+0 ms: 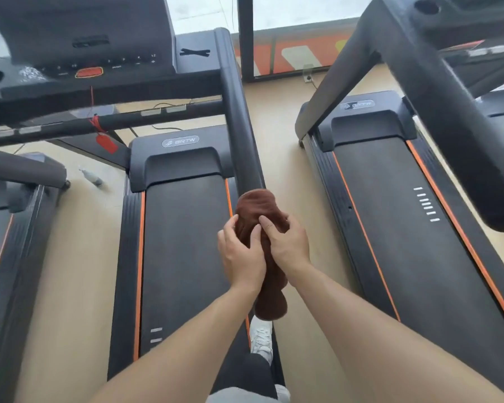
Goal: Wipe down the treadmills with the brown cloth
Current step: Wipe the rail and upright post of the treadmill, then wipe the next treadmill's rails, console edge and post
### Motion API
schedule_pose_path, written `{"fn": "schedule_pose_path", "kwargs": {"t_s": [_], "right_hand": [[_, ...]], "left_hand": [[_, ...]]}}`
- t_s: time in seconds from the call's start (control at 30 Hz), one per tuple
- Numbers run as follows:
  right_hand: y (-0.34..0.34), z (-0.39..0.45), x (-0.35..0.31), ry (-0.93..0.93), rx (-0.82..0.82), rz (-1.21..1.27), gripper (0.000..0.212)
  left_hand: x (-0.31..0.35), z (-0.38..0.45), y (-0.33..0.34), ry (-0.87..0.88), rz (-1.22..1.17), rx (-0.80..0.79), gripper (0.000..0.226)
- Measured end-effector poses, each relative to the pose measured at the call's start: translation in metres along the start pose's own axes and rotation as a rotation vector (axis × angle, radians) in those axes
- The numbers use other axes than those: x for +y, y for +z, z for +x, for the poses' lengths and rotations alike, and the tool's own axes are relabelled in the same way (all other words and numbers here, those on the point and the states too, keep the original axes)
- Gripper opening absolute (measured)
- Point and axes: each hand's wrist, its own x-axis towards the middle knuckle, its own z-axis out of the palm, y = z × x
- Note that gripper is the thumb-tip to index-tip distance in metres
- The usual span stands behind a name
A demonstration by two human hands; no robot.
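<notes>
Head view, sole entry. Brown cloth (259,228) wrapped over the near end of the right handrail (239,126) of the middle treadmill (184,242), its tail hanging below the wrists. Left hand (240,254) curled round the cloth from the left side, fingers pressed into the fabric; right hand (288,242) gripping it from the right, thumb and fingers closed on cloth and rail together.

Progress, as judged: wiping under way on this one handrail, at its near end; nothing in the frame tells which surfaces are already clean. The console (85,53), belt, side rails and motor cover (181,158) look untouched by the cloth at present, as do the right treadmill (390,199) and the left treadmill (9,228). Most of the job probably remains.

Writing: "BRTW" badge on the middle motor cover, same badge (358,105) on the right machine. Console key markings too small to read, save an orange-red button (88,72). Red tag (106,143) hangs on a cord, blank as seen.
</notes>
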Motion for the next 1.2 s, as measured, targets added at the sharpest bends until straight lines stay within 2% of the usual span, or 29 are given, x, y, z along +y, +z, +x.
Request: {"fn": "schedule_pose_path", "kwargs": {"t_s": [0.03, 0.1, 0.13, 0.17, 0.23, 0.27, 0.43, 0.53, 0.6, 0.67, 0.7, 0.8, 0.83, 0.9, 1.0, 1.13, 1.2], "right_hand": [[-0.006, -0.001, 0.002, 0.063, -0.02, 0.02, 0.044], [-0.021, -0.002, 0.005, 0.188, -0.122, 0.048, 0.078], [-0.03, -0.003, 0.008, 0.244, -0.192, 0.044, 0.084], [-0.042, -0.005, 0.01, 0.283, -0.282, 0.024, 0.074], [-0.062, -0.01, 0.016, 0.33, -0.422, -0.014, 0.036], [-0.071, -0.013, 0.021, 0.353, -0.458, -0.016, 0.027], [-0.113, -0.032, 0.05, 0.38, -0.484, 0.012, 0.023], [-0.13, -0.05, 0.055, 0.365, -0.426, 0.084, 0.023], [-0.139, -0.059, 0.053, 0.335, -0.423, 0.081, 0.023], [-0.149, -0.066, 0.052, 0.283, -0.367, 0.083, 0.022], [-0.155, -0.071, 0.05, 0.258, -0.307, 0.092, 0.021], [-0.176, -0.086, 0.05, 0.184, -0.16, 0.041, 0.023], [-0.183, -0.091, 0.049, 0.169, -0.14, 0.014, 0.025], [-0.198, -0.099, 0.046, 0.137, -0.123, -0.025, 0.028], [-0.216, -0.107, 0.038, 0.136, -0.17, -0.134, 0.037], [-0.23, -0.095, 0.035, 0.212, -0.289, -0.562, 0.036], [-0.233, -0.082, 0.034, 0.228, -0.303, -0.685, 0.031]], "left_hand": [[0.003, -0.004, -0.004, -0.025, -0.009, 0.008, 0.06], [0.007, -0.012, -0.015, -0.081, -0.022, -0.038, 0.077], [0.008, -0.017, -0.019, -0.102, -0.02, -0.069, 0.081], [0.008, -0.023, -0.023, -0.117, -0.019, -0.093, 0.083], [0.003, -0.039, -0.029, -0.115, -0.028, -0.133, 0.081], [-0.001, -0.049, -0.029, -0.103, -0.023, -0.163, 0.08], [-0.018, -0.09, -0.02, -0.041, 0.027, -0.338, 0.113], [-0.018, -0.098, -0.008, -0.022, 0.031, -0.34, 0.117], [-0.016, -0.109, 0.0, 0.023, 0.005, -0.381, 0.11], [-0.013, -0.119, 0.006, -0.008, -0.023, -0.466, 0.092], [-0.013, -0.121, 0.01, -0.057, -0.027, -0.527, 0.079], [0.0, -0.122, 0.018, -0.199, 0.037, -0.739, 0.02], [0.005, -0.123, 0.02, -0.202, 0.072, -0.779, 0.012], [0.013, -0.123, 0.02, -0.15, 0.089, -0.8, 0.006], [0.015, -0.115, 0.022, 0.04, 0.215, -0.786, 0.016], [0.01, -0.097, 0.033, 0.345, 0.54, -0.734, 0.034], [0.013, -0.089, 0.041, 0.369, 0.557, -0.792, 0.03]]}}
